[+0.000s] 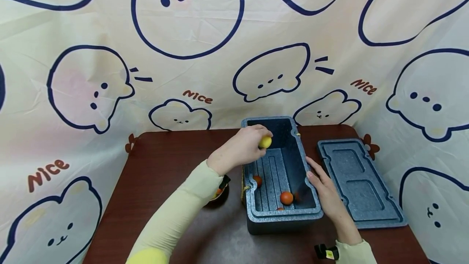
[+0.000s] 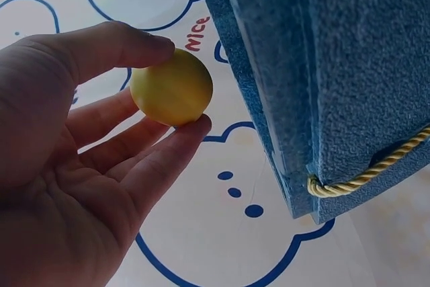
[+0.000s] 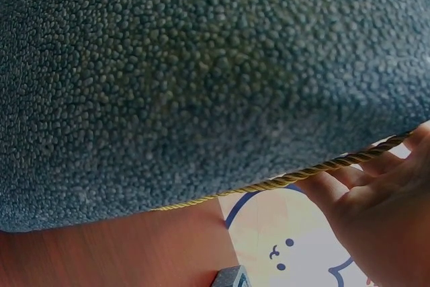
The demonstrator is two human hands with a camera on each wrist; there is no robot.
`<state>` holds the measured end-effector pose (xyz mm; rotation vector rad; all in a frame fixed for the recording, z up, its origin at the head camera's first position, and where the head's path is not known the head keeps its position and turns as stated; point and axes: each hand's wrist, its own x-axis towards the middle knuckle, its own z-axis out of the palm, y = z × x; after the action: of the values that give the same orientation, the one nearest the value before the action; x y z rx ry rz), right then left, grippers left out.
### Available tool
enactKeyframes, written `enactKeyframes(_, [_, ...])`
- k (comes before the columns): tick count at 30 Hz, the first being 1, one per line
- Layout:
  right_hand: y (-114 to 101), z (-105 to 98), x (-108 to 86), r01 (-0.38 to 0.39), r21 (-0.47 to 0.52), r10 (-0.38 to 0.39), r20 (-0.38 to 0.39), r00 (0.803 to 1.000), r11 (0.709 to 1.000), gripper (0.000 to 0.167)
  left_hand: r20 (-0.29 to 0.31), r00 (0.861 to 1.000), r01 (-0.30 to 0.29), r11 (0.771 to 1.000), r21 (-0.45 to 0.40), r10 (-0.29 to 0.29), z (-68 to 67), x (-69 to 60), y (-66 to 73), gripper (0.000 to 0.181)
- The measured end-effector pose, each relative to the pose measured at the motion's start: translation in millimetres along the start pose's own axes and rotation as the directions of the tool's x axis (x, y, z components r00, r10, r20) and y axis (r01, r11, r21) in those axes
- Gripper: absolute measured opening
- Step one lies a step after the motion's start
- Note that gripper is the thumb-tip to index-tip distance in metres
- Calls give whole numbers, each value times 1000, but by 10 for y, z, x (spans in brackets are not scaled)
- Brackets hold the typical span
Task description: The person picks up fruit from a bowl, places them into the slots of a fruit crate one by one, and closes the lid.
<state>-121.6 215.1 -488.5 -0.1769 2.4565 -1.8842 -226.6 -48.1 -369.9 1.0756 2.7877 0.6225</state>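
A yellow ball (image 1: 265, 142) (image 2: 172, 88) is pinched between the thumb and fingertips of my left hand (image 1: 242, 150) (image 2: 87, 139), over the left edge of a blue-grey foam box (image 1: 284, 216) (image 2: 376, 65) (image 3: 215, 85). Inside the box lie an orange ball (image 1: 286, 198), a second orange ball (image 1: 257, 181) by the left wall, and part of another orange thing (image 1: 280, 209) near the front. My right hand (image 1: 327, 194) (image 3: 383, 213) rests against the box's right side, fingertips at the rim, beside the yellow cord (image 3: 282, 181).
The foam lid (image 1: 362, 184) lies on the brown table (image 1: 165, 166) to the right of the box. Left of the box, a small round container (image 1: 219, 199) with colourful contents stands partly hidden under my left wrist. A patterned cloth (image 1: 205, 72) hangs behind and beside the table.
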Motion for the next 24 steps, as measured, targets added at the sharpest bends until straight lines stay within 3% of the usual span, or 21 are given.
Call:
enactKeyframes(10, [4,-3,-5,1,6,-1,1,1000,1000,51,10,999,-35,999,10,35,34,56,64,38])
enactKeyframes(24, [9,-7,-1,-5,15,5,12,1000,1000,52,57,998,-38,999,-18,39,55,130,204,39])
